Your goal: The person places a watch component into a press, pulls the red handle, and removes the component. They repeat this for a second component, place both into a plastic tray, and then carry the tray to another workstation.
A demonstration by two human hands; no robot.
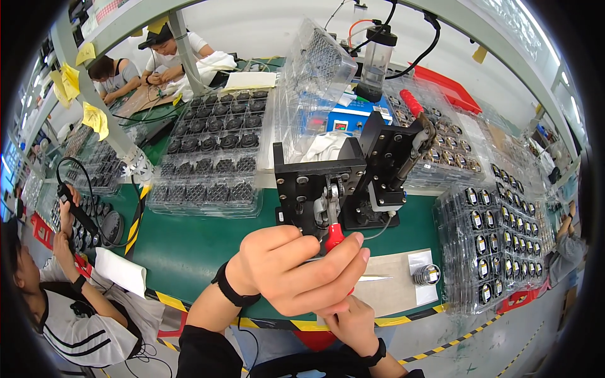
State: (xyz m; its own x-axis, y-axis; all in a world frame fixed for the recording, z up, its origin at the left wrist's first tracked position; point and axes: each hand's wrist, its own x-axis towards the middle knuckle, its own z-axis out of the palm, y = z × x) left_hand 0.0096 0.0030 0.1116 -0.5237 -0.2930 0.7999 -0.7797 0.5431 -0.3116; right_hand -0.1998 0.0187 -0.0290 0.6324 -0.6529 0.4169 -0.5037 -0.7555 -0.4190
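Observation:
My left hand (293, 268), a black band at its wrist, is closed with fingers curled round the red handle (334, 237) of a toggle clamp on a black metal fixture (315, 183). Close below it is my right hand (354, 324), a dark watch on its wrist. Its fingers are mostly hidden behind the left hand, so what they hold does not show. Pointed metal tweezers (376, 278) show over a beige mat (394, 296), one end hidden behind my fingers. On a white sheet to the right stands a small round metallic part (426, 274).
Clear trays of black parts (208, 157) stand back left; stacked trays of round parts (488, 246) stand right. Behind the fixture are a second red-handled clamp (411, 103), a blue box (343, 120) and a red bin (447, 88). A person (82, 302) works at left, others farther back.

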